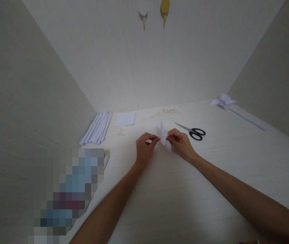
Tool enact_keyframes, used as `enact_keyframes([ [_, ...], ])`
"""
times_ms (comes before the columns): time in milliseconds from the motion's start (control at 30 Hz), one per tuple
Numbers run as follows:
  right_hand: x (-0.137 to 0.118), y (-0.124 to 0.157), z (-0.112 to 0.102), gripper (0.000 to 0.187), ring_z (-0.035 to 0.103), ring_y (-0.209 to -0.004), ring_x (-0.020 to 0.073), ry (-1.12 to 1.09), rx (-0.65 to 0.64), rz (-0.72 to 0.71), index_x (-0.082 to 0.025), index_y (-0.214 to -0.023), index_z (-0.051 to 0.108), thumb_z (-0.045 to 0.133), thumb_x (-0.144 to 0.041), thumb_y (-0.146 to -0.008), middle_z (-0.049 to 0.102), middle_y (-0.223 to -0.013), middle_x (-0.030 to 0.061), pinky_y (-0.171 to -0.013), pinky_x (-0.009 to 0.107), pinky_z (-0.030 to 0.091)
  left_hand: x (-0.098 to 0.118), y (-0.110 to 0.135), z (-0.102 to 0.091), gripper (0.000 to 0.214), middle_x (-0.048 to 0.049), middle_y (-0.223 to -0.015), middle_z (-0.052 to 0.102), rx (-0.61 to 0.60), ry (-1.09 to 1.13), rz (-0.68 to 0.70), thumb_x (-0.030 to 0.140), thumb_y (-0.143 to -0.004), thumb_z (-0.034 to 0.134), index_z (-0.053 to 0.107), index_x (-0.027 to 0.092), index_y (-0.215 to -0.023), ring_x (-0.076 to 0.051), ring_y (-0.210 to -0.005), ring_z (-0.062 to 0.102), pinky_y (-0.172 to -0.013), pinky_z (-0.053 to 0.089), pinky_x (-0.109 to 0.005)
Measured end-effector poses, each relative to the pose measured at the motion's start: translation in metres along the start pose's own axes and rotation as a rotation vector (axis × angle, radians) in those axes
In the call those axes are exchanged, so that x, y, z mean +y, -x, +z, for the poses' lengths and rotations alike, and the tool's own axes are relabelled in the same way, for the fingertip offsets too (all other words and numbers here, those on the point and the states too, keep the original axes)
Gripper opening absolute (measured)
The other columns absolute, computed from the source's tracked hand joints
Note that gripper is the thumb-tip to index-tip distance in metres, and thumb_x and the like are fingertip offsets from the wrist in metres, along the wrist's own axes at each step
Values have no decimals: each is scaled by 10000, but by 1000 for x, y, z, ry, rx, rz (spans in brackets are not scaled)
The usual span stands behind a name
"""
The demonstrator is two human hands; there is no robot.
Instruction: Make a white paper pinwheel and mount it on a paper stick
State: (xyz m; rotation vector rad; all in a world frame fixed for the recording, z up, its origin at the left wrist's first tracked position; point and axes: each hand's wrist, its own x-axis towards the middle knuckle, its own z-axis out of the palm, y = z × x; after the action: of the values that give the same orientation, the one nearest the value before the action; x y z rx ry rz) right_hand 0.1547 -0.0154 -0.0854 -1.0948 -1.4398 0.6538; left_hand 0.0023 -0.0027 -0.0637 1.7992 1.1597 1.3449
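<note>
A small piece of folded white paper [163, 134] stands on edge between my two hands, above the white tabletop. The thumb and fingers of my right hand [181, 144] pinch its right side. My left hand [144, 147] is closed in a pinch, its fingertips touching the paper's left face. Whether those fingertips grip the paper or some tiny thing against it is too small to tell. Just right of my right hand lie black-handled scissors [192, 131], blades pointing back and left.
Rolled white paper sticks [96, 128] lie at back left, beside square white paper [125, 119]. Small pale pieces [120, 131] and thin light-coloured bits [163, 113] lie nearby. A paper pinwheel [223, 100] on a stick rests back right. Walls enclose the table; two hooks [164, 8] hang behind.
</note>
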Motion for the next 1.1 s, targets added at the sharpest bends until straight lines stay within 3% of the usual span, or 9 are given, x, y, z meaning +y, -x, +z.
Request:
enact_keyframes([
  [400,-1,1,1,71,425,-537,110,-40,-10,12,-195,-669,565,593,-260,-662,492,-657,-11,-500,256,331,1,0,0,128,6,-598,592,112,-10,-4,268,-598,672,604,164,-568,-97,-570,536,-470,402,-184],
  [1100,-1,3,1,52,494,-646,127,106,-117,-31,-180,-671,530,524,-172,-722,506,-700,2,-572,249,379,-4,1,1,46,0,-622,595,76,72,24,219,-636,644,656,178,-617,-89,-566,541,-451,414,-173],
])
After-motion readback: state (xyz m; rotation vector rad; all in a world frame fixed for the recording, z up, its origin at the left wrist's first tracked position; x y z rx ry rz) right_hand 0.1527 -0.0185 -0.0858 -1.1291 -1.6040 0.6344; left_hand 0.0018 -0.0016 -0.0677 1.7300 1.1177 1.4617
